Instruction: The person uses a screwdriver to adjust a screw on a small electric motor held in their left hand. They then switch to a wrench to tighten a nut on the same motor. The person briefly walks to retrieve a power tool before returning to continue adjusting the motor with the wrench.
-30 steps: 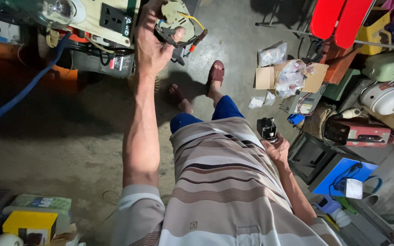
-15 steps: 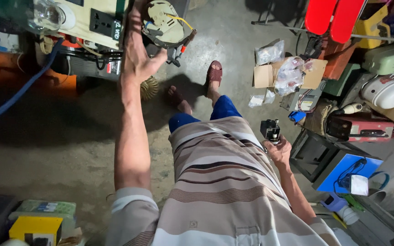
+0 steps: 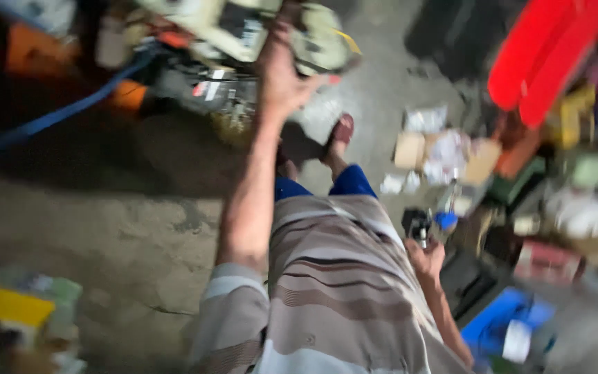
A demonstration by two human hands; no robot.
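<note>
The frame is blurred by motion. My left hand (image 3: pixel 282 76) is stretched far forward and grips a pale, rounded machine part (image 3: pixel 323 41) beside a cream-coloured device (image 3: pixel 223 28) with wires. My right hand (image 3: pixel 425 257) hangs low by my hip and holds a small black object (image 3: pixel 417 223). My striped shirt fills the lower middle, and my sandalled feet (image 3: pixel 340 131) stand on the concrete floor below the left hand.
A blue hose (image 3: pixel 57 118) runs across the floor at left near an orange box (image 3: pixel 29 52). Red plastic shapes (image 3: pixel 548 55), cartons, bags and boxes crowd the right side. A blue case (image 3: pixel 506 325) lies lower right; a yellow box (image 3: pixel 8 308) lower left.
The view has swung and blurred. My left hand stays raised on the pale part, shifted slightly rightward in the view. My right hand keeps the black object at my side.
</note>
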